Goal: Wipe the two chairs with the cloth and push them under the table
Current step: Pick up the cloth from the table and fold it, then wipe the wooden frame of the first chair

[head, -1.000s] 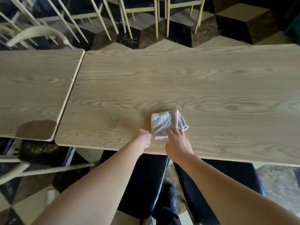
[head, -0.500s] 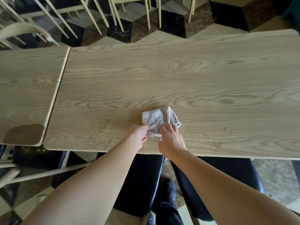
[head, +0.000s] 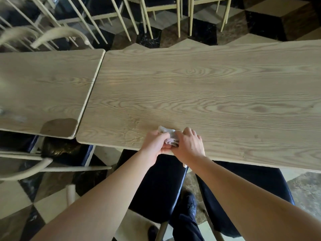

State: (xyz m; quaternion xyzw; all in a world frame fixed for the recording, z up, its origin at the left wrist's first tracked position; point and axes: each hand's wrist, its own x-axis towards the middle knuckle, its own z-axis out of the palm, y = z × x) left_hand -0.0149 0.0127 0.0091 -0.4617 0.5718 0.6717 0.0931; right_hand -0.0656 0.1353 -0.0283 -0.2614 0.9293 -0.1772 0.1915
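Note:
A small grey cloth [head: 169, 135] is bunched up at the near edge of the long wooden table [head: 208, 94]. My left hand [head: 155, 142] and my right hand [head: 188, 145] both grip it from either side, so most of it is hidden. Two chairs with dark blue padded seats stand below the table's near edge: one [head: 156, 185] under my hands, the other [head: 250, 197] to its right. Their front parts are tucked under the tabletop.
A second wooden table [head: 43, 87] adjoins on the left, with a dark patch at its near corner. Pale curved-back chairs [head: 22, 169] stand at left and several more [head: 156, 7] beyond the far side. My dark trouser leg and shoe [head: 187, 213] stand between the two seats.
The cloth lay flat and folded under my right fingertips; now both hands have gathered it into a bunch at the table edge. My view has shifted a little.

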